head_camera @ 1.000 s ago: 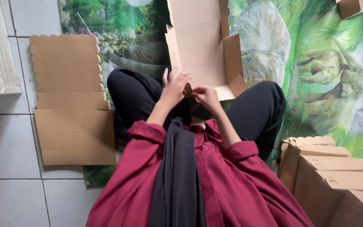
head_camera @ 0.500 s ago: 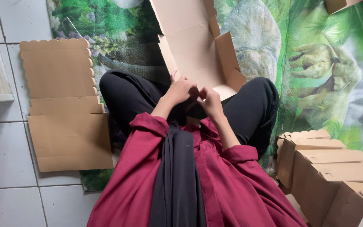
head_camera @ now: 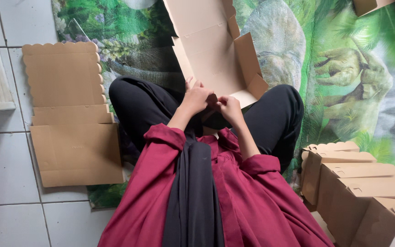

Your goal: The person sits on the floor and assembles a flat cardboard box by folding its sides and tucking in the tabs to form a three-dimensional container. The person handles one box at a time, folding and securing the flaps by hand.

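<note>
Left hand point(head_camera: 196, 98) and right hand point(head_camera: 228, 106) meeting at the near edge of a half-folded cardboard box point(head_camera: 216, 55), fingers curled narrow, pinching a small flap there. Box stretching away beyond the fingertips, long axis running forward and slightly left, one side wall already up to the right of the fingers. Both hands equally close. Flat scalloped blank point(head_camera: 69, 114) well left of the fingers; finished boxes point(head_camera: 357, 183) behind and right, near the right elbow.

left hand point(head_camera: 196, 98): fingers curled | right hand point(head_camera: 228, 106): fingers pinched | hands touching over lap
</note>
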